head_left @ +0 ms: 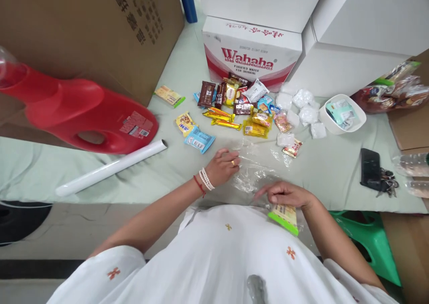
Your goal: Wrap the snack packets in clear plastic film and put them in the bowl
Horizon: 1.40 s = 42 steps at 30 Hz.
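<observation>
A clear plastic bag [250, 174] lies flat and crumpled near the table's front edge. My left hand [223, 164] is closed at the bag's left side, its fingers curled onto the film. At the bag's lower right, my right hand [287, 193] has the index finger stretched towards the film. Its other fingers are curled over a yellow snack packet [284, 214] with a green edge, which hangs below the palm near my shirt. Beyond the hands is a pile of wrapped snacks [243, 100]. A blue snack packet [200, 139] lies closest to my left hand.
A Wahaba-style "Wahaha" water carton [253, 49] stands behind the snacks. To the left are a red detergent bottle [90, 111] and a white roll [110, 169]. A white tub [360, 116], a phone [369, 167] and keys [389, 183] are on the right.
</observation>
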Each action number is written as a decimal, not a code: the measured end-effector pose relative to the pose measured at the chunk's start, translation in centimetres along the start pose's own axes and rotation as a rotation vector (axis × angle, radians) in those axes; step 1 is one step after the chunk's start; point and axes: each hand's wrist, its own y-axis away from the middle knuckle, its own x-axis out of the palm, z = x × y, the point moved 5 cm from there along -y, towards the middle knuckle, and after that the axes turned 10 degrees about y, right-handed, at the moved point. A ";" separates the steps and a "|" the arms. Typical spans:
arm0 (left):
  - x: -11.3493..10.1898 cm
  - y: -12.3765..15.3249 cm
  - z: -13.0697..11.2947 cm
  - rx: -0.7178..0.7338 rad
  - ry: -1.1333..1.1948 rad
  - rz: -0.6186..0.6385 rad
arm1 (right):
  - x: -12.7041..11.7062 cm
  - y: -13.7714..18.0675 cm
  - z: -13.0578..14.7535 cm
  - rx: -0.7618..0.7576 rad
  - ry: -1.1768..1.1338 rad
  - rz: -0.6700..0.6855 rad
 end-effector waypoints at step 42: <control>-0.6 5.8 2.6 -0.236 0.124 -0.043 | -9.4 -40.7 15.4 0.262 1.178 -0.600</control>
